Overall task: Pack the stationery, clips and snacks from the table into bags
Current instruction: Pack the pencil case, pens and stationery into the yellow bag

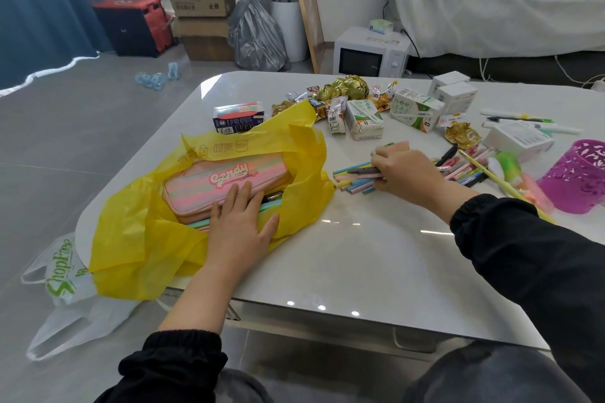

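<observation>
1. Your left hand (pixel 240 222) lies flat with its fingers straight, pressing on the near edge of the pink pencil case (pixel 222 180). The case sits inside the open yellow bag (pixel 137 239) at the left end of the surface (pixel 360 255).
2. Your right hand (pixel 402 173) has its fingers curled over a bundle of pastel pencils (pixel 352 178). They lie on the surface just right of the bag's mouth, tips pointing towards it.
3. The pencils are light, stiff and smooth, so they will likely slide past each other and fan out. Grip them around the middle, thumb underneath, and squeeze them into one bunch.
4. The bag is thin, soft film and will probably collapse or shift, so hold its mouth open with your left hand as you feed the bundle in lengthwise beside the case.
5. The snack packets (pixel 347 88) and drink cartons (pixel 363 119) wait further back. The packets look crinkly and crushable, so take them by the body. The cartons are firmer and heavier, so grip them across the sides.
</observation>
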The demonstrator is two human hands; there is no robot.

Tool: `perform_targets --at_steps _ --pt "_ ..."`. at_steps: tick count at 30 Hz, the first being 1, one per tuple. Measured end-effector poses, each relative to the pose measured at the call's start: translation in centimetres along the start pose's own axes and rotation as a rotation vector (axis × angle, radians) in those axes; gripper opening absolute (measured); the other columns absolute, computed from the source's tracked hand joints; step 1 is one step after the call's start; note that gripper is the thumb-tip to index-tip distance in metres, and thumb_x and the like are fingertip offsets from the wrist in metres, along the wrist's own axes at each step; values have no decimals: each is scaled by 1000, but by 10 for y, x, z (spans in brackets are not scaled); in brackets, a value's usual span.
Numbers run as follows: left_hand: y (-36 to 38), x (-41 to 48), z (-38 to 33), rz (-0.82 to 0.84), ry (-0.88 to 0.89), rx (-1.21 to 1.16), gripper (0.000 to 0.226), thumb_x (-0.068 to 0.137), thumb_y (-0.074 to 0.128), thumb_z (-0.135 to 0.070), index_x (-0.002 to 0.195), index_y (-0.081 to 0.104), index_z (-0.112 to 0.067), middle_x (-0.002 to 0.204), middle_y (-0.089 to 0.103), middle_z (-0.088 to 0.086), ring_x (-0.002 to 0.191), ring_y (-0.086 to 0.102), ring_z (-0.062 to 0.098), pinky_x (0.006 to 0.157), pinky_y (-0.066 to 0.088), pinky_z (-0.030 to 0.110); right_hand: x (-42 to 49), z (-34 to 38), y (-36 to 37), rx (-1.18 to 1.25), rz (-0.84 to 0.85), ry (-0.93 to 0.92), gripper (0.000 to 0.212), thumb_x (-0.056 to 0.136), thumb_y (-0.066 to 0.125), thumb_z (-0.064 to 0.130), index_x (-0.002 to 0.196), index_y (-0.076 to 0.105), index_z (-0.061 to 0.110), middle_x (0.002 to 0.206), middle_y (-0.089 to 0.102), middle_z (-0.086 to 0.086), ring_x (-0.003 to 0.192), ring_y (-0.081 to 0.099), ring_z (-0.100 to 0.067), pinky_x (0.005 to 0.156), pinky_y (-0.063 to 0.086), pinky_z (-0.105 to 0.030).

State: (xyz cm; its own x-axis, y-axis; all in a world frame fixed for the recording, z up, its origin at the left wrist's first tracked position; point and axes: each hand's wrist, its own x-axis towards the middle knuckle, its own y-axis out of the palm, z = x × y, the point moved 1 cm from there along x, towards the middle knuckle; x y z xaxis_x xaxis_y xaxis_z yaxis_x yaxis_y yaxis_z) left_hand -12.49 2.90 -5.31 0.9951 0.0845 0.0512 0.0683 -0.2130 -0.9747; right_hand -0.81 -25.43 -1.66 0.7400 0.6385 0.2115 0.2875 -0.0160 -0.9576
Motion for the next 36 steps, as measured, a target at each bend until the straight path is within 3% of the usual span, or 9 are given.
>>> perform_targets --at_steps 3,5,9,15,19,25,29,33,36 --pt "0 0 1 1 1 -6 61 97 27 -54 151 19 -27 160 3 -5 147 -5 16 118 -1 45 5 0 -14 158 -217 127 20 71 79 14 74 61 6 67 55 -6 45 42 -18 44 25 -20" --pt "0 0 0 3 1 4 61 96 26 -55 151 18 -27 160 2 -5 147 -6 16 118 -1 45 13 4 -28 330 -304 308 12 83 69 19 81 61 10 69 53 -4 52 42 -16 46 28 -21" --pt "0 -1 0 5 0 1 61 97 26 -54 151 17 -27 160 1 -5 147 -6 16 118 -2 44 30 12 -46 663 -387 639 31 90 55 24 61 46 18 54 40 2 48 36 -13 47 29 -23" --pt "0 -1 1 3 7 -9 61 97 27 -53 151 19 -27 160 2 -5 147 -6 16 118 -1 44 42 23 -62 1028 -529 800 41 92 52 21 56 34 18 54 30 0 50 31 -13 50 30 -25" --pt "0 -1 0 1 7 -9 61 97 27 -54 151 19 -27 160 3 -5 147 -5 16 118 -1 44 39 38 -59 1297 -571 841 36 96 53 26 63 42 14 56 43 -6 50 44 -17 56 44 -32" --pt "0 -1 2 1 6 -13 61 97 26 -54 151 18 -27 160 2 -5 147 -6 16 118 -2 44 39 53 -54 1367 -594 775 41 92 58 36 59 38 21 56 37 -4 53 38 -20 54 36 -34" --pt "0 -2 0 10 7 -1 62 97 26 -55 151 17 -27 160 2 -5 147 -6 16 118 -1 44 34 60 -40 1310 -506 794 35 92 60 29 63 47 16 63 46 -13 54 45 -19 52 44 -29" --pt "-1 -2 1 14 9 -22 61 97 28 -54 151 19 -26 160 2 -5 147 -6 16 118 -1 45 26 65 -25 1268 -440 845 34 91 60 35 68 46 14 68 47 -14 59 48 -20 58 45 -31" --pt "0 -1 1 26 6 -8 62 97 27 -55 151 18 -27 160 0 -5 147 -7 16 118 -2 45 25 71 -25 1257 -486 830 38 90 59 39 68 44 13 67 48 -15 59 49 -23 57 45 -32"
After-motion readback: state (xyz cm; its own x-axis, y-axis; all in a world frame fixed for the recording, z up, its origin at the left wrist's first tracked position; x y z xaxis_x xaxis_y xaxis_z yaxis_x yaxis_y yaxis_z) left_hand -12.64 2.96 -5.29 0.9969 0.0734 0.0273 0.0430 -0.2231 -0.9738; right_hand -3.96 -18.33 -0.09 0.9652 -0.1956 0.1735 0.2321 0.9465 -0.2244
